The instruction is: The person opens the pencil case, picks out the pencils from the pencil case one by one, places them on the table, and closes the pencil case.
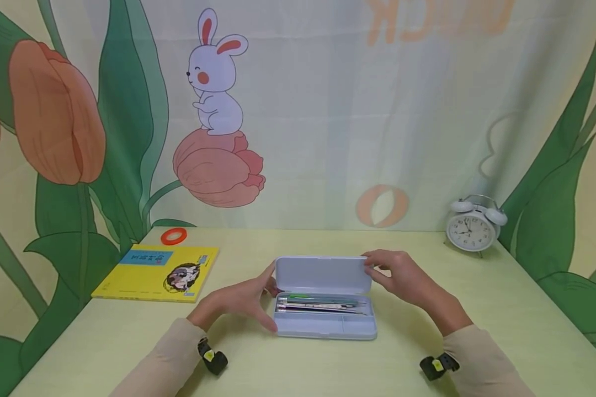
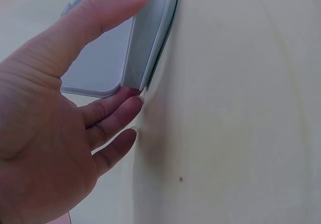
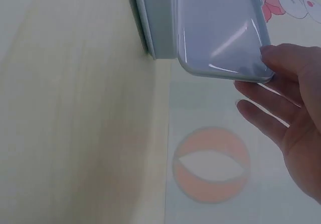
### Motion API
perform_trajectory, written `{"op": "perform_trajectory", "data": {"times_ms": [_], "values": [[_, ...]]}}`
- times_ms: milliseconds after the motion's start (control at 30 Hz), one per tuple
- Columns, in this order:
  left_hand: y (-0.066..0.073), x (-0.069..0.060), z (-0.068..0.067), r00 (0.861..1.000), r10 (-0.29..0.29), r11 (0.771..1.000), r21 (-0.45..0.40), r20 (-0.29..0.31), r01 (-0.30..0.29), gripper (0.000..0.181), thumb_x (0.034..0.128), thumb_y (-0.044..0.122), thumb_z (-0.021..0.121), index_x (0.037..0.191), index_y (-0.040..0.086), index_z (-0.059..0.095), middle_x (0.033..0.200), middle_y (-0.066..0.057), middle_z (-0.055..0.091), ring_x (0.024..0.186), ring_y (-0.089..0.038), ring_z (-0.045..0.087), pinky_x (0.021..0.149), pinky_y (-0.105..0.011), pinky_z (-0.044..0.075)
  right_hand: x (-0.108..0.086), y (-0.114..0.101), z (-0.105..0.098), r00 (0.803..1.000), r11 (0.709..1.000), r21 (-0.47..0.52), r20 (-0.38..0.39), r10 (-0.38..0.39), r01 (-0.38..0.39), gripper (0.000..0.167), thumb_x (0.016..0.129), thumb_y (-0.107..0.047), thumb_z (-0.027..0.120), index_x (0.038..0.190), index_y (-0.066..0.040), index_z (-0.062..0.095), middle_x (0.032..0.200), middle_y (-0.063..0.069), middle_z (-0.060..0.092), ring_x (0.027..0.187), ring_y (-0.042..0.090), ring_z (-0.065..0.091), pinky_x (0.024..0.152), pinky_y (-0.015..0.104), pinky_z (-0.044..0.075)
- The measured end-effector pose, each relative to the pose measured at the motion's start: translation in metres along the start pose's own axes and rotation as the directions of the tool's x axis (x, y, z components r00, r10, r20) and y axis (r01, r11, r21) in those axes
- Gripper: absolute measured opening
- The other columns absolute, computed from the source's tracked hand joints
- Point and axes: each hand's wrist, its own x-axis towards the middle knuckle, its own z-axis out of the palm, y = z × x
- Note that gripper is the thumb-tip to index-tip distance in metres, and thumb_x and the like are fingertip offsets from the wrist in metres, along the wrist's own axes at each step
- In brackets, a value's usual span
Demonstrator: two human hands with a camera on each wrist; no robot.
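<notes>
A pale blue pencil case (image 1: pixel 308 326) lies on the table with its hinged lid (image 1: pixel 323 274) raised. Several pens and pencils (image 1: pixel 320 305) lie in its rear compartment; the front compartments show bare plastic. My left hand (image 1: pixel 245 298) grips the case at its left end, the thumb at the front corner and the fingers at the back. In the left wrist view, the thumb of that hand (image 2: pixel 55 118) presses the case's side and fingertips touch its other corner. My right hand (image 1: pixel 402 275) pinches the lid's upper right corner, also seen in the right wrist view.
A yellow book (image 1: pixel 149 281) lies at the left, with an orange-red ring (image 1: pixel 174 236) behind it. At the back right stands a white twin-bell alarm clock (image 1: pixel 472 230). A printed curtain (image 1: pixel 308 138) hangs along the table's rear edge.
</notes>
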Motion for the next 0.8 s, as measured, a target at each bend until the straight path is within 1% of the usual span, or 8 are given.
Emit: {"op": "perform_trajectory", "data": {"times_ms": [100,233,333,467,533,633,733,800], "values": [[0.0,0.002,-0.001,1.0,0.008,1.0,-0.005,-0.006,-0.008,0.135,0.0671,0.03,0.095,0.157,0.026,-0.006,0.125,-0.005,0.053,0.118,-0.019,0.05,0.109,-0.045,0.034,-0.002,0.001,-0.001,0.999,0.999,-0.04,0.033,0.006,-0.005,0.028,0.091,-0.012,0.074,0.115,0.001,0.071,0.127,0.017,0.065,0.112,0.034,0.065,0.09,0.048,0.052],[0.0,0.002,0.0,1.0,0.007,1.0,-0.023,-0.011,-0.008,0.147,0.0652,0.026,0.096,0.157,0.02,-0.018,0.122,-0.006,0.057,0.117,-0.019,0.052,0.111,-0.044,0.032,-0.007,0.001,-0.002,0.987,0.998,-0.038,0.15,0.064,-0.059,0.066,0.087,-0.034,0.079,0.139,-0.001,0.056,0.151,0.015,0.046,0.131,0.035,0.051,0.103,0.052,0.042],[0.0,0.001,0.001,1.0,-0.009,1.0,-0.024,-0.023,0.008,0.152,0.0647,0.025,0.096,0.155,0.017,-0.025,0.12,-0.004,0.059,0.116,-0.018,0.054,0.112,-0.043,0.031,-0.011,0.002,0.0,0.958,0.99,-0.008,0.251,0.137,-0.139,0.097,0.08,-0.047,0.082,0.154,-0.003,0.036,0.163,0.013,0.024,0.142,0.037,0.036,0.109,0.054,0.034],[-0.001,0.0,0.001,0.999,-0.013,0.999,-0.033,-0.039,0.011,0.152,0.065,0.023,0.096,0.155,0.015,-0.026,0.12,-0.004,0.061,0.115,-0.018,0.055,0.112,-0.043,0.032,-0.015,0.003,0.004,0.914,0.977,-0.013,0.351,0.204,-0.213,0.125,0.073,-0.06,0.082,0.159,0.0,0.013,0.166,0.017,0.003,0.149,0.038,0.017,0.114,0.054,0.025],[-0.001,0.001,0.001,0.999,-0.004,0.999,-0.041,-0.038,0.003,0.15,0.0658,0.021,0.096,0.155,0.015,-0.025,0.12,-0.006,0.06,0.115,-0.019,0.055,0.111,-0.044,0.033,-0.017,0.002,0.007,0.897,0.974,-0.027,0.384,0.219,-0.226,0.132,0.072,-0.065,0.08,0.158,0.004,0.008,0.165,0.021,0.0,0.149,0.04,0.014,0.115,0.056,0.021],[-0.001,0.001,0.001,1.0,0.002,0.999,-0.048,-0.029,-0.003,0.147,0.0672,0.018,0.095,0.157,0.014,-0.022,0.121,-0.008,0.059,0.115,-0.02,0.054,0.111,-0.045,0.033,-0.019,-0.001,0.011,0.874,0.968,-0.056,0.42,0.245,-0.244,0.135,0.07,-0.071,0.077,0.156,0.008,0.008,0.163,0.025,-0.001,0.148,0.042,0.014,0.114,0.061,0.017],[-0.001,0.0,0.001,1.0,-0.001,0.999,-0.046,-0.02,0.0,0.144,0.0686,0.019,0.094,0.157,0.014,-0.019,0.122,-0.007,0.058,0.115,-0.02,0.053,0.111,-0.046,0.033,-0.02,-0.004,0.014,0.86,0.963,-0.099,0.435,0.268,-0.25,0.135,0.07,-0.074,0.075,0.155,0.01,0.012,0.163,0.027,-0.002,0.147,0.044,0.015,0.112,0.067,0.015],[0.0,0.0,0.0,1.0,-0.001,0.999,-0.044,-0.015,0.0,0.143,0.0695,0.019,0.094,0.158,0.014,-0.018,0.122,-0.006,0.057,0.116,-0.021,0.052,0.11,-0.046,0.033,-0.02,-0.005,0.015,0.857,0.962,-0.12,0.437,0.273,-0.245,0.136,0.068,-0.075,0.075,0.155,0.01,0.014,0.162,0.028,-0.003,0.147,0.046,0.015,0.111,0.068,0.014]]}}
